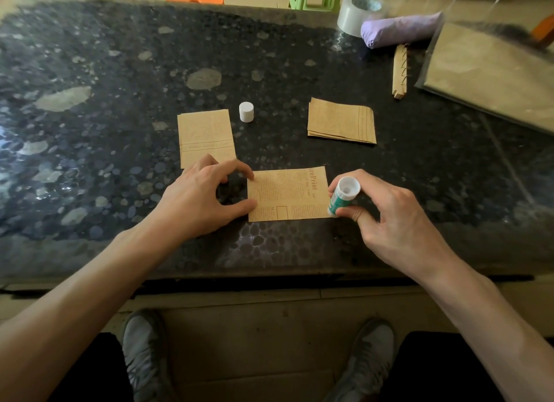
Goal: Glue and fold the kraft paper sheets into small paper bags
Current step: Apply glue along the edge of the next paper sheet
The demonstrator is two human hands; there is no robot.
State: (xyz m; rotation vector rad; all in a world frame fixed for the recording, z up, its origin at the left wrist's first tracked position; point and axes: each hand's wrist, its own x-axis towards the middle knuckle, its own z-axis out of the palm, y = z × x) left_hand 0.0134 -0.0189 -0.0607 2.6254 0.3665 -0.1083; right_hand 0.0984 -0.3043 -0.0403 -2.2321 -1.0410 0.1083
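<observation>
Kraft-brown and printed with faint text, the rectangular paper sheet [289,194] lies flat on the dark speckled stone counter [90,131], at the near middle, its long edges roughly parallel to the counter's near edge and a band of bare stone between them. The left hand [198,197] arches beside it, spread wide, index tip and thumb tip touching the sheet's left edge at its far and near ends; it holds nothing. The right hand [389,218] grips an uncapped white-and-green glue stick [341,196], tilted, its open end up, just at the sheet's right edge.

Farther off to the left, a folded kraft paper piece [206,137] lies with its near corner under the left hand's fingers. A small white cylindrical cap [246,111] stands upright just beyond that piece's far right corner. A neat stack of kraft sheets [341,121] sits far right of the cap, apart from the working sheet.

At the far right edge are a grey tape roll [356,14], a lilac wrapped bundle [398,31], a narrow kraft strip [399,71] and a clear plastic packet of kraft paper [491,74]. Bare stone stretches wide on the left.
</observation>
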